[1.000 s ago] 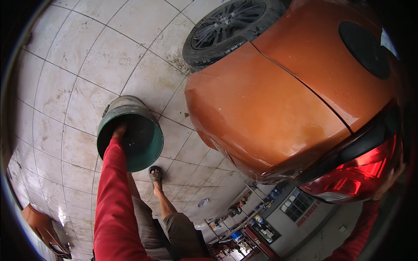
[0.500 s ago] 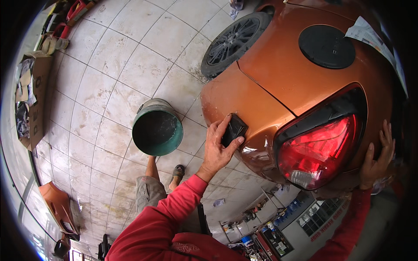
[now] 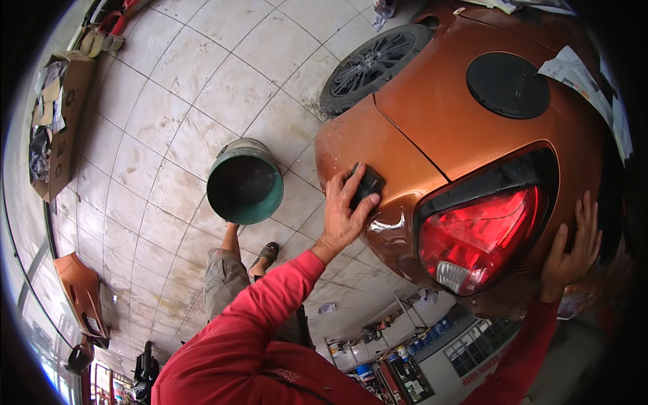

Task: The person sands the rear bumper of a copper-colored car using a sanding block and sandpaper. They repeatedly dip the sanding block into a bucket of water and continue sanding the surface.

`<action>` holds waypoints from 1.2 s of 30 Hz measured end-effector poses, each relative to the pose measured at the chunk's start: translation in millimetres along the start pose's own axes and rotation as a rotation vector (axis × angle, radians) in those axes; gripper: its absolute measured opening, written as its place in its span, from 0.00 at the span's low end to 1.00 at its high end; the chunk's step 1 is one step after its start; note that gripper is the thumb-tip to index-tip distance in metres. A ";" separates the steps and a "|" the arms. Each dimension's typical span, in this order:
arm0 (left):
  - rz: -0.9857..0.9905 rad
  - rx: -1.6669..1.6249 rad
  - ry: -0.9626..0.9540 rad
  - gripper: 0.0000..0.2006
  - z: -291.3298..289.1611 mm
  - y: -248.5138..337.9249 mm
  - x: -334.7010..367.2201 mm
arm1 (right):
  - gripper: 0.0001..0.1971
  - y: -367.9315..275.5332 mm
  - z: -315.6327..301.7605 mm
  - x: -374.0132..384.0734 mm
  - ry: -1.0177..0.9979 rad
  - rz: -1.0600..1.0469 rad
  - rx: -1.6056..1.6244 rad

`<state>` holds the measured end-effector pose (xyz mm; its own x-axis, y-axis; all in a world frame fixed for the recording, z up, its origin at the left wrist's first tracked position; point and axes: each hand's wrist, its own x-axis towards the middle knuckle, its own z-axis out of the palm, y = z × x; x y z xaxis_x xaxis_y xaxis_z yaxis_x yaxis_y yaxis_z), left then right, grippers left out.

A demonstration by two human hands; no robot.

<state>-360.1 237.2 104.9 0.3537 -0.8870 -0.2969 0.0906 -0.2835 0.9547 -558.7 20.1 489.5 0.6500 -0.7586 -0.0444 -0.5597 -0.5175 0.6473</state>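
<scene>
Orange bodywork point(image 3: 439, 115) of a car's rear corner occupies the right part of the view, with both hands on it. The left hand point(image 3: 344, 212) is partly closed: its fingers and thumb straddle a small black block point(image 3: 368, 187), gripping it by its edges. The block lies against the bumper corner point(image 3: 354, 145), left of the red tail light point(image 3: 476, 236) and below the dark panel seam that runs obliquely toward the lamp. The right hand point(image 3: 572, 250) is open, its fingers extended and only slightly apart; it rests on the bodywork on the far side of the tail light, with no object visible in its grasp.

Above the lamp, a round black cover point(image 3: 508, 86) sits on the fender, and printed paper point(image 3: 577, 74) overlaps the cover's right edge. A dark, multi-spoke wheel point(image 3: 376, 62) stands at the top centre. On the pale tiled floor point(image 3: 182, 111), a bucket point(image 3: 262, 206) with a green inner wall stands left of the car, well apart from the left hand; a sandalled foot point(image 3: 264, 258) is near it. At the left margin are an open cardboard box point(image 3: 73, 125) of mixed items and, lower down, a separate orange panel point(image 3: 79, 287).
</scene>
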 end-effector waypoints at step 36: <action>0.005 0.007 0.008 0.35 3.1 -5.7 115.5 | 0.18 -9.5 -5.2 7.8 0.057 0.030 -0.011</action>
<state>-322.6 135.2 65.1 0.3617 -0.8855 -0.2917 0.0820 -0.2815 0.9561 -545.6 21.1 486.9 0.6612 -0.7499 0.0183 -0.5740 -0.4900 0.6561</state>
